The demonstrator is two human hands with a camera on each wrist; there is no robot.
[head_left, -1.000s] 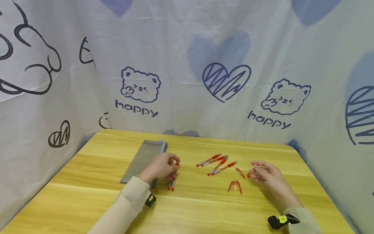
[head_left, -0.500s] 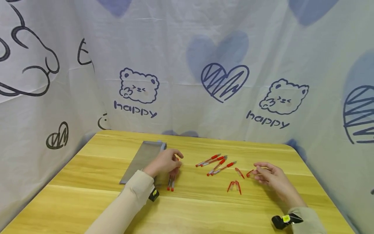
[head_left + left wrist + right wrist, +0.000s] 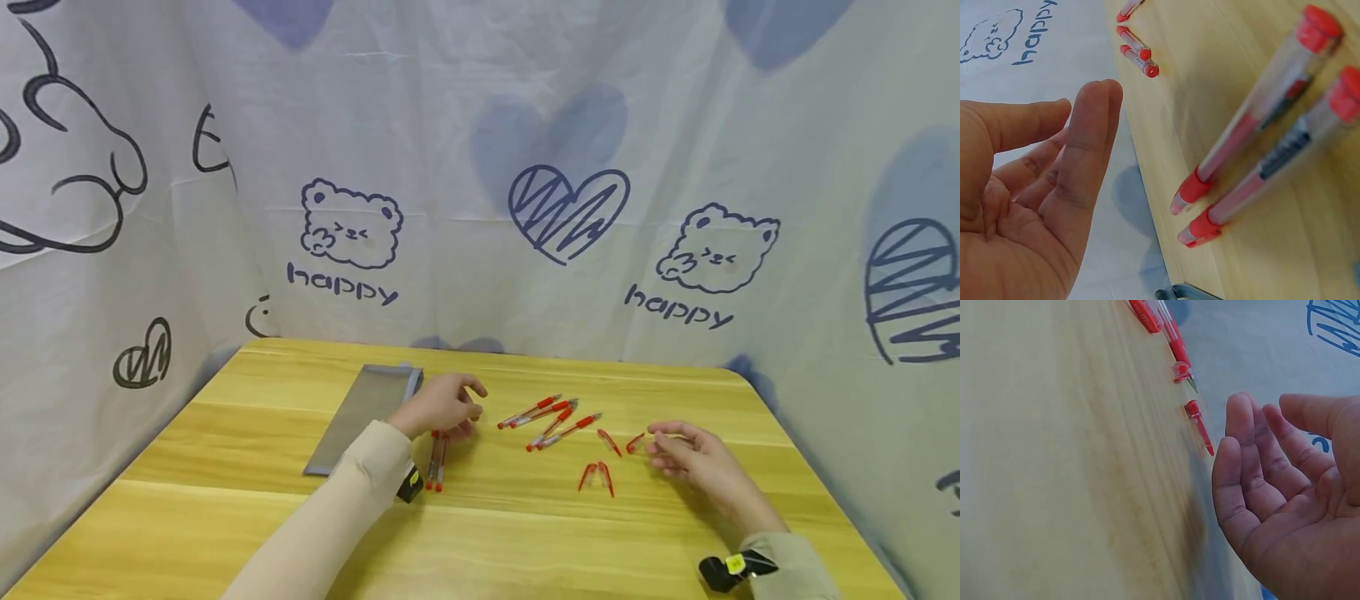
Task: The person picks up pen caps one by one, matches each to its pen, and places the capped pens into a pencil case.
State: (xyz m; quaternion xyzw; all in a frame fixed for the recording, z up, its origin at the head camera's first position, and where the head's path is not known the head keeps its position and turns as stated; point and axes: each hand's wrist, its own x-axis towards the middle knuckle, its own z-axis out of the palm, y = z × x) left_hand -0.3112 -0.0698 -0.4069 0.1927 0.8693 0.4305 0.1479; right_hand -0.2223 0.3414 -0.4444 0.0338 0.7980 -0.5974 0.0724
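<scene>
Fingers point(image 3: 1088, 144) of the left hand point(image 3: 442, 404) extend with a modest gap to the thumb, and we find nothing held between them. On the right hand point(image 3: 693, 458) they bend loosely, with a narrow gap to the thumb, likewise holding nothing.

Under the left hand, we locate two pens point(image 3: 441, 467) side by side on the tabletop point(image 3: 525, 533); in the left wrist view their far ends appear capped. Just beside the right fingertips lies one red cap point(image 3: 635, 444). Three further caps point(image 3: 606, 479) rest near it, two of them with their far ends close together and their near ends spread.

Between the hands, we count four uncapped pens point(image 3: 561, 412), grouped closely, with their tips pointing away and to the right. Left of the left hand, a grey pouch point(image 3: 352, 421) lies flat. Behind the tabletop hangs a printed curtain point(image 3: 450, 292).

We judge the step in hand to be a changeover: the capped pair is set down, and both hands are free. The next move, in our judgement, calls for the left hand to take one uncapped pen by its barrel and the right to pinch the nearest cap, aligning its mouth with the pen tip before pressing
</scene>
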